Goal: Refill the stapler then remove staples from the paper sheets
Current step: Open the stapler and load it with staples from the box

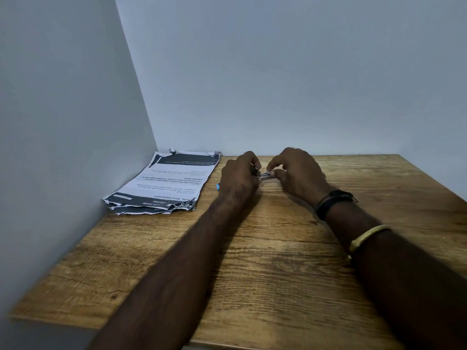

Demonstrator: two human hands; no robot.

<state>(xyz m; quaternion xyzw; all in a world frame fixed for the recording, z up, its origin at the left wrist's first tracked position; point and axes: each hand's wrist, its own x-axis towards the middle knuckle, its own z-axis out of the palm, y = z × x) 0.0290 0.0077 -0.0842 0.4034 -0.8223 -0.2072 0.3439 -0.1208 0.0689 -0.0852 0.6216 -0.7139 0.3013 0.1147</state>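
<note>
Both hands meet near the far middle of the wooden table (278, 261). My left hand (240, 178) is curled around a small dark stapler (254, 172), mostly hidden by the fingers. My right hand (295, 173) pinches a short silvery strip of staples (266, 175) at the stapler's end. A small blue object (218, 186) peeks out just left of my left hand; what it is cannot be told. A stack of printed paper sheets (166, 183) with torn, ragged corners lies at the far left, by the wall corner.
Grey walls (278, 72) close off the table at the back and on the left. The table's left edge runs diagonally toward me. My right wrist carries a black band (333, 202) and a gold bangle (364, 238).
</note>
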